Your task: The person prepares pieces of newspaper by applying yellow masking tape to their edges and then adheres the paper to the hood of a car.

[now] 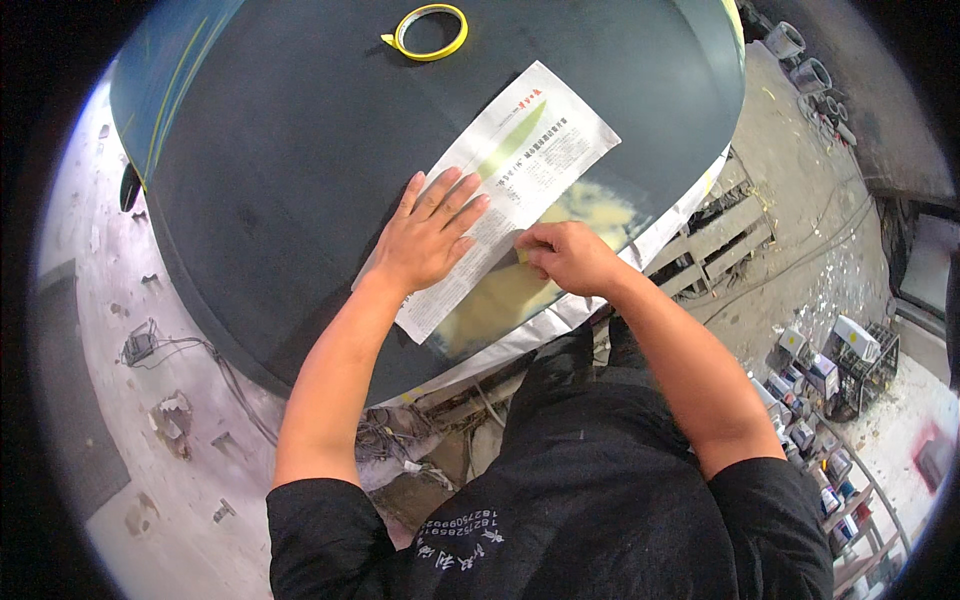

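A folded sheet of newspaper (517, 161) lies slantwise on a large, dark, curved panel (300, 135). My left hand (431, 232) is flat on the newspaper, palm down, fingers apart. My right hand (566, 255) is at the paper's lower right edge, its fingertips pinched on a small yellowish piece, perhaps tape; its exact form is hidden by the fingers. Beneath and beside that hand the panel has a patch of pale yellow (600, 214) with blurred edges. A roll of yellow masking tape (431, 32) rests on the panel beyond the newspaper, its loose end sticking out to the left.
White covering paper (555, 322) runs along the panel's near edge. Wooden pallets (712, 240) lie on the floor to the right. Cans and bottles (795, 405) stand by a black crate (874, 367) at lower right. Cables (232, 375) hang near the panel's left edge.
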Motion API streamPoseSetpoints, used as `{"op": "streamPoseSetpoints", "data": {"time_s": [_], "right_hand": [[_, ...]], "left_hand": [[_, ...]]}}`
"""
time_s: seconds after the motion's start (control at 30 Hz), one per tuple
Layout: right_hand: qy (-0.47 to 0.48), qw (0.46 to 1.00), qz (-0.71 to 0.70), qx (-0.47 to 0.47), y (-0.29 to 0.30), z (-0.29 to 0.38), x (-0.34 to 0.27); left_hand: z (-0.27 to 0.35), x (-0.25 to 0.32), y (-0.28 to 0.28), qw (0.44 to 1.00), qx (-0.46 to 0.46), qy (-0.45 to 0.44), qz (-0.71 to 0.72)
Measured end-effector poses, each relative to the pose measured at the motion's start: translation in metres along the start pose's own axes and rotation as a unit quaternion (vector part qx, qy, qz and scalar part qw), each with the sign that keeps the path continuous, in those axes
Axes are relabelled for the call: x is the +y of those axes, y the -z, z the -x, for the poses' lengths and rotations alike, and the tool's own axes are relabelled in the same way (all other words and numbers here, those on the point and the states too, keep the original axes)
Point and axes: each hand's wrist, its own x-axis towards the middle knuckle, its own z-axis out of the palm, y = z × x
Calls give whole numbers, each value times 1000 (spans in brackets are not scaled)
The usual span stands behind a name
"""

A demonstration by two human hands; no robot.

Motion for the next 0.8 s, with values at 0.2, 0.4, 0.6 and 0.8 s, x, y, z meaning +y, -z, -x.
{"op": "streamPoseSetpoints", "data": {"time_s": [0.2,0.4,0.6,0.8], "right_hand": [[35,999,32,5,-17,2,-9],[33,999,29,-17,-20,6,-12],[67,997,40,-19,-45,3,-11],[75,996,40,-22,-48,5,-12]], "left_hand": [[-1,-1,-2,1000,9,3,-7],[2,0,-2,1000,14,2,11],[0,0,-1,1000,24,-1,18],[3,-1,-5,999,33,1,13]]}}
